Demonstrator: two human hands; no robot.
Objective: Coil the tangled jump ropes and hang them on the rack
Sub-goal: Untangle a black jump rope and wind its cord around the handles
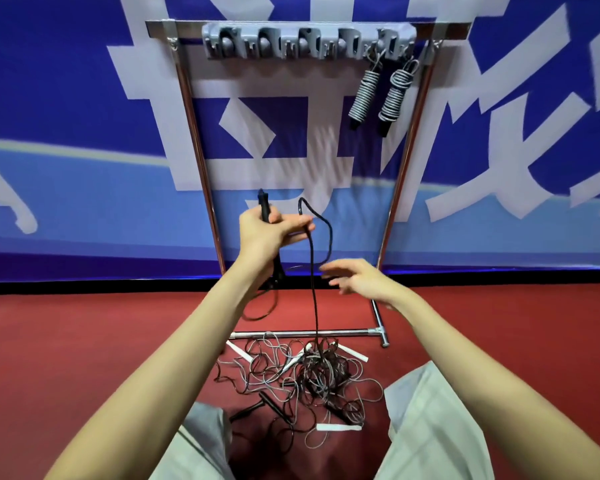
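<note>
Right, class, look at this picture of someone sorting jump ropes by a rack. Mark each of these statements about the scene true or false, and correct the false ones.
1. The left hand grips a black handle. True.
2. The right hand holds a white handle. False: its fingers are spread and hold nothing.
3. Two coiled ropes hang at the right end of the grey hook strip. True.
4. The tangled pile lies on a table. False: it lies on the red floor, in front of the rack's bottom bar.
5. A black cord runs from the left hand down into the pile. True.
</note>
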